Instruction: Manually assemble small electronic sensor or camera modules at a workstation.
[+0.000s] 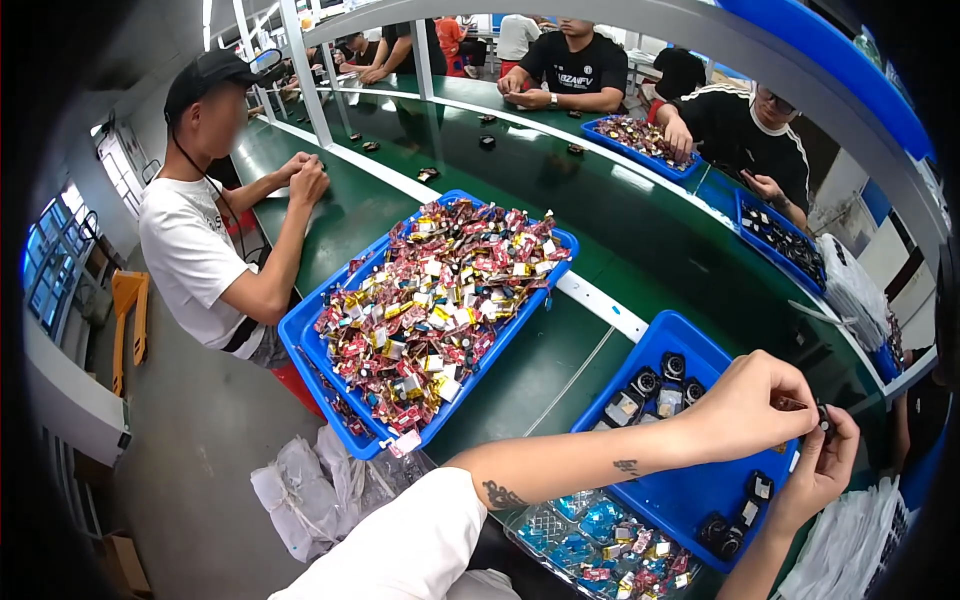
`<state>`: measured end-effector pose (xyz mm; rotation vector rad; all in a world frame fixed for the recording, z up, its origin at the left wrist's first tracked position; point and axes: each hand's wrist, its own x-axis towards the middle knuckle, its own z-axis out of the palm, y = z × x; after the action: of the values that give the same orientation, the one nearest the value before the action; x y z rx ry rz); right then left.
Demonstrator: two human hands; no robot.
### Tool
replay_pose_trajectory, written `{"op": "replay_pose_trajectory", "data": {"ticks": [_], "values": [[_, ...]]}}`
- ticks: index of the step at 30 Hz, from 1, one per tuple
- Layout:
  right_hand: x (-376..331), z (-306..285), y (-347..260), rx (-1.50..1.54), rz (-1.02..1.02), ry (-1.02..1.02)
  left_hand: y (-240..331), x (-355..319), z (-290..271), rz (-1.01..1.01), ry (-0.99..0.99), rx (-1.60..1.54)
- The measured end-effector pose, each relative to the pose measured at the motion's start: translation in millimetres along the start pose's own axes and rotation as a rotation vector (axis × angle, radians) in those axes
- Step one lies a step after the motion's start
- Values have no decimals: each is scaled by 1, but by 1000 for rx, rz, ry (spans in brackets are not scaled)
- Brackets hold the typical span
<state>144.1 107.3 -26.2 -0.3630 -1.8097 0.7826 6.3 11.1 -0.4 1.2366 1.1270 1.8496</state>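
Note:
Above the right side of a blue tray, my two hands come together. My left hand pinches a small, flat reddish-brown piece, partly covered by the fingers. A small black part is gripped by the fingertips of my right hand, close against the left fingers. Black round-faced modules lie in the tray's far corner, some beside silvery pieces. More black modules lie at its near right end, under my wrists.
A larger blue tray heaped with red circuit boards stands left on the green bench. Below my left forearm is a clear plastic tray with more boards. A person in white works at left; others sit across the conveyor.

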Motion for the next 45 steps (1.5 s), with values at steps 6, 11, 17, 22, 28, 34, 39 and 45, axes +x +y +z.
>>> {"op": "replay_pose_trajectory", "data": {"ticks": [6,11,17,22,28,34,39,45], "values": [[5,-19,13,106,111,-19,3,4,6,59,-20,-23],[7,-26,16,167,150,-53,7,0,8,97,-30,-72],[8,-30,18,164,165,-170,8,-4,6,101,-50,-81],[6,-23,10,225,259,-150,13,-4,5,109,32,-36],[7,-10,-4,134,234,-140,11,-3,0,100,61,67],[7,-9,-8,146,263,-168,9,-1,0,157,106,178],[9,-9,-10,174,282,-190,8,-2,0,197,122,225],[7,-10,-6,202,278,-195,3,0,0,254,126,255]]}}
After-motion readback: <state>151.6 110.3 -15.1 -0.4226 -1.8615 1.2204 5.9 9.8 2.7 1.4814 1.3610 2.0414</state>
